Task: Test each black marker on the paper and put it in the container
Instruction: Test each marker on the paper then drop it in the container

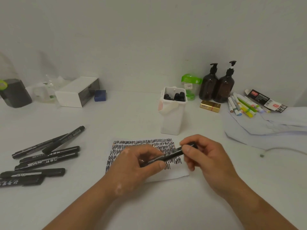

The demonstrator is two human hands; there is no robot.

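A: The left grip [137, 163]?
B: Wrapped round the marker [172, 153] — held just over the scribbled paper [142, 143].
A: The right grip [206, 156]?
B: Pinching the same marker's far end, near the white container [172, 120] on the worktop [116, 117].

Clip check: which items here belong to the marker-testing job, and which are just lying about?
Job: held marker, gripped by left hand and right hand; paper; container; loose markers at left.
Lying about: pump bottles; gold box; coloured pens; white box; blue block.
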